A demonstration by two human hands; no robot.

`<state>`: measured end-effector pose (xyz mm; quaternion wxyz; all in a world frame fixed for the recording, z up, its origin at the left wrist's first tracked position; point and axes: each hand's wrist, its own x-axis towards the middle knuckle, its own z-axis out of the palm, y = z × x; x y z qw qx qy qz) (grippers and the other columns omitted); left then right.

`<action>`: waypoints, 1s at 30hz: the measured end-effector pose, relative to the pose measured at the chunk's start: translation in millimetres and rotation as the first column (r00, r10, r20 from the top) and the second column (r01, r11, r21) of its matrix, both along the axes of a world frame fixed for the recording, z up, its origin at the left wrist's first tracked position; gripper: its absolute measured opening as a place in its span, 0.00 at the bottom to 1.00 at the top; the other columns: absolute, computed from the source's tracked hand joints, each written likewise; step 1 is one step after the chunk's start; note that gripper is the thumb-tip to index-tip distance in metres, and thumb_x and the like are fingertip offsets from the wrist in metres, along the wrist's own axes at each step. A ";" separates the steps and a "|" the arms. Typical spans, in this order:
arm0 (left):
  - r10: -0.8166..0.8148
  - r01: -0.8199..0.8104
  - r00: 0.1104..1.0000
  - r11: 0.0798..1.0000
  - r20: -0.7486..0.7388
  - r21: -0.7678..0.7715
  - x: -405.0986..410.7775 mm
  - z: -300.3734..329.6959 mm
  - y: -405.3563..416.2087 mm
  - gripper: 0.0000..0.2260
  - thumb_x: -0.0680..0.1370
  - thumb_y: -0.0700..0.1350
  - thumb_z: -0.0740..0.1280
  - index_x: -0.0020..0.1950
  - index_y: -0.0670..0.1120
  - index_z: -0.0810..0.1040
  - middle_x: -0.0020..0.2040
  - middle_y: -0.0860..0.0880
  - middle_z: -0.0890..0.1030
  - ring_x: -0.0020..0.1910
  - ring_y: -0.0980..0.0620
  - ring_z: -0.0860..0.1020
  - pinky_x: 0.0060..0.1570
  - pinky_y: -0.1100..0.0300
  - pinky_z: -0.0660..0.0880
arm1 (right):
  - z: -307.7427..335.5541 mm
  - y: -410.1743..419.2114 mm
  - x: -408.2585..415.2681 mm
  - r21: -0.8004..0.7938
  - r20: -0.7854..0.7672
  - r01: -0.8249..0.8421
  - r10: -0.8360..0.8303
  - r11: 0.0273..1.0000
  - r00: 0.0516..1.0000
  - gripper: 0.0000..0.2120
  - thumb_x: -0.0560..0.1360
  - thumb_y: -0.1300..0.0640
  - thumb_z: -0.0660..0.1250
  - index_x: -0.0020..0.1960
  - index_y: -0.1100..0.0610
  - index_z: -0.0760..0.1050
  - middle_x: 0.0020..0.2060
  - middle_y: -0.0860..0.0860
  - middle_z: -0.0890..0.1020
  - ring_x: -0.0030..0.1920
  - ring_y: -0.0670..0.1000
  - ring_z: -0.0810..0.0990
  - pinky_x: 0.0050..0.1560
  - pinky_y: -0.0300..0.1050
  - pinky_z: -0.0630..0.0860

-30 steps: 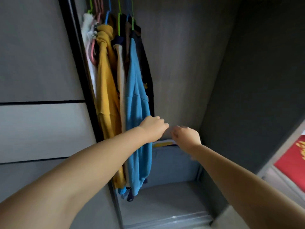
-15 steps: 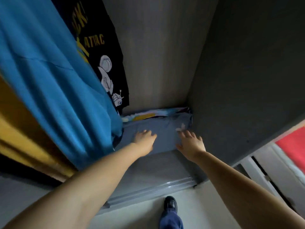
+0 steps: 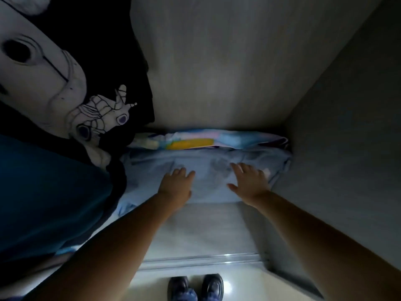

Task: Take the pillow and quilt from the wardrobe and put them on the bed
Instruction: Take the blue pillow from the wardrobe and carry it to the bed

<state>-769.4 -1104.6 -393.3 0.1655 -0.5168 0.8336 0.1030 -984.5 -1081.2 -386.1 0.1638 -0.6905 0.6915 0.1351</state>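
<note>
At the bottom of a dim wardrobe [image 3: 217, 61], a folded pale-blue quilt [image 3: 208, 177] is seen lying on the wardrobe floor against the far wall, its right end pressed into the corner by the right side panel [image 3: 347, 148]. A brightly patterned pillow [image 3: 206, 141] in blue, yellow and pink is wedged just behind it, between the quilt and the far wall. The left hand [image 3: 174, 187] is laid on the quilt's near part with fingers stretched forward and the grip wide, nothing being held. The right hand [image 3: 249, 183] is spread flat on the quilt nearer the corner, fingers splayed, its grip likewise wide. To the left, a black printed shirt [image 3: 71, 101] and a blue garment [image 3: 43, 192] are hung partly over the quilt's left end. Two dark shoes [image 3: 195, 287] are visible on the pale floor [image 3: 249, 285] just outside the door track [image 3: 206, 258].
</note>
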 end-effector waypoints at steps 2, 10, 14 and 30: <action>-0.006 0.006 1.000 0.998 0.001 -0.067 1.4 -31.3 -25.3 0.27 0.77 0.49 0.63 0.74 0.48 0.58 0.73 0.43 0.63 0.70 0.43 0.64 0.66 0.50 0.64 | -29.9 -28.6 -0.9 -0.028 0.009 -0.007 0.008 1.000 1.000 0.34 0.77 0.42 0.59 0.77 0.52 0.50 0.75 0.54 0.60 0.73 0.56 0.61 0.71 0.56 0.60; 0.086 -0.079 0.996 0.985 0.036 -0.154 34.5 -134.6 -99.6 0.41 0.69 0.53 0.72 0.76 0.48 0.54 0.74 0.43 0.61 0.71 0.42 0.62 0.67 0.43 0.64 | -132.9 -104.7 2.4 0.023 -0.007 -0.096 0.096 0.995 0.995 0.48 0.69 0.38 0.68 0.77 0.51 0.43 0.75 0.54 0.55 0.75 0.57 0.54 0.72 0.64 0.51; 0.059 -0.045 0.996 0.980 0.065 -0.192 43.9 -161.4 -96.4 0.45 0.65 0.58 0.75 0.75 0.46 0.57 0.67 0.42 0.69 0.65 0.42 0.68 0.70 0.43 0.58 | -157.7 -103.3 -2.5 -0.019 -0.078 -0.184 0.182 0.983 0.980 0.49 0.66 0.39 0.71 0.77 0.52 0.48 0.73 0.56 0.63 0.72 0.59 0.62 0.73 0.57 0.53; -0.008 0.019 0.998 0.978 0.055 -0.206 35.4 -75.4 -43.8 0.09 0.70 0.47 0.71 0.47 0.46 0.81 0.43 0.45 0.85 0.43 0.47 0.83 0.44 0.59 0.76 | -96.9 -31.0 6.9 -0.122 0.031 -0.206 0.211 0.971 0.977 0.19 0.79 0.52 0.55 0.70 0.43 0.66 0.58 0.51 0.81 0.56 0.55 0.80 0.54 0.47 0.75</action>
